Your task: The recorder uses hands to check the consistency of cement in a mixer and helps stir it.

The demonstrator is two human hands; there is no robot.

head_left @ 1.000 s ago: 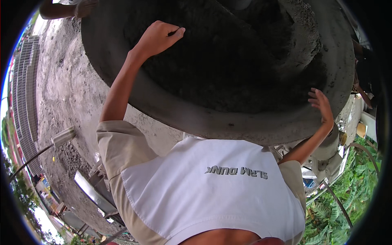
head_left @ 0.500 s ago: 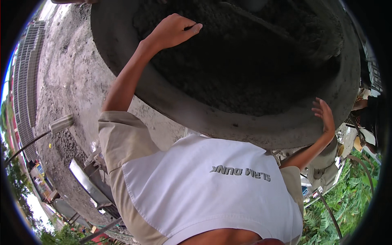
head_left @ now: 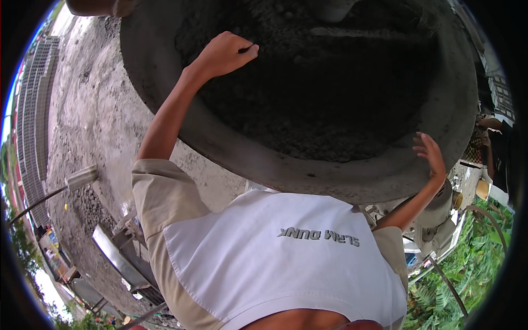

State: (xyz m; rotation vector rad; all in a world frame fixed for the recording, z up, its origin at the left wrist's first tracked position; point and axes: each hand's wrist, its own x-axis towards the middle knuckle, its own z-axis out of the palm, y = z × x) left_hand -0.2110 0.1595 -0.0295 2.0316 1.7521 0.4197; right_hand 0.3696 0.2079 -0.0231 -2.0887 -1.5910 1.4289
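A large round mixer drum (head_left: 264, 171), its rim coated in grey cement, opens in front of me. Dark, crumbly concrete mix (head_left: 313, 140) lies inside, partly lost in shadow. Over the drum's left part is my left hand (head_left: 225, 53), its fingers curled under and the thumb pointing right. The undersides of those fingers are hidden, so anything held there does not show. My right hand (head_left: 430, 154) is raised at the right side of the rim, fingers apart and holding nothing; I cannot tell whether it touches the rim.
A pale ridge (head_left: 363, 34) crosses the drum's far inside. At the upper left is a brown rounded object (head_left: 98, 6). Stacked grey blocks (head_left: 36, 121) line the far left, with a metal trough-like piece (head_left: 118, 256) nearer. A person in dark clothing (head_left: 500, 159) is at right, above green plants (head_left: 484, 247).
The ridge inside the drum has gone from slanting to nearly level. More of the brown object shows at the upper left. My hands keep their poses and have shifted slightly left in view.
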